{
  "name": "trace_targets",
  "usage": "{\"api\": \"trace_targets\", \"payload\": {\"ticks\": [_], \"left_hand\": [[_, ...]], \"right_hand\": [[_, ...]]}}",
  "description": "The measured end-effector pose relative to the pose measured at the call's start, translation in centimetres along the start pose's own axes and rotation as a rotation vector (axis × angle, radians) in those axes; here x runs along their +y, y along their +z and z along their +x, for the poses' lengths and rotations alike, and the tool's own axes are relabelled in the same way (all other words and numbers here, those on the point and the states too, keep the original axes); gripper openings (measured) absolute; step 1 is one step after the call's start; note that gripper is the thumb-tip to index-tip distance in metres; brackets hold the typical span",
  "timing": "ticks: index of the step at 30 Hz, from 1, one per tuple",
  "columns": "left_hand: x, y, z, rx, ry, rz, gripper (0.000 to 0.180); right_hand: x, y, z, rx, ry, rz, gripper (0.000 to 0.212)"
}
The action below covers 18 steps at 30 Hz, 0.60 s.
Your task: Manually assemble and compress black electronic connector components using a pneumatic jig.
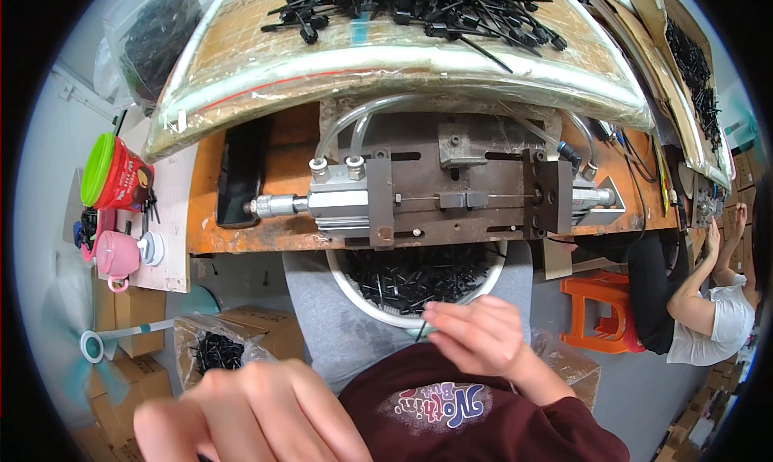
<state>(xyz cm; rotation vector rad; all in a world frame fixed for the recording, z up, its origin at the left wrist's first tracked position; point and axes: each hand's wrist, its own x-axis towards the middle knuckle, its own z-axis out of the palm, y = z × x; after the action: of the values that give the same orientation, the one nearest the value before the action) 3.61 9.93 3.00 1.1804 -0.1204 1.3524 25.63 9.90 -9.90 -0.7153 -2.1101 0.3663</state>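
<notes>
My right hand pinches a thin black plastic strip between thumb and fingers, just below the rim of a white tub. Many similar black plastic pieces fill the tub, which rests on my lap. Close to the camera at the lower left is my left hand, its fingers curled in and slightly blurred. Whatever those fingers hold is hidden. Beyond the tub, a metal fixture sits on the orange bench, with two small dark blocks at its middle and a pneumatic cylinder at its left.
A plastic-wrapped cardboard sheet above the fixture carries a pile of black stemmed pieces. On the left stand a red tub, a pink cup and a fan. A co-worker sits right, near an orange stool.
</notes>
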Motion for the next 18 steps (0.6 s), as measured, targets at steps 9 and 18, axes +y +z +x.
{"api": "trace_targets", "payload": {"ticks": [9,18], "left_hand": [[-3.4,-2.7,-2.5,0.303,0.146,0.263,0.018],[-6.6,-3.5,-5.1,0.333,-0.085,0.596,0.022]], "right_hand": [[4.9,-7.5,8.7,0.308,0.0,-0.209,0.022],[9.9,-9.6,21.6,-0.193,0.226,-0.68,0.041]]}}
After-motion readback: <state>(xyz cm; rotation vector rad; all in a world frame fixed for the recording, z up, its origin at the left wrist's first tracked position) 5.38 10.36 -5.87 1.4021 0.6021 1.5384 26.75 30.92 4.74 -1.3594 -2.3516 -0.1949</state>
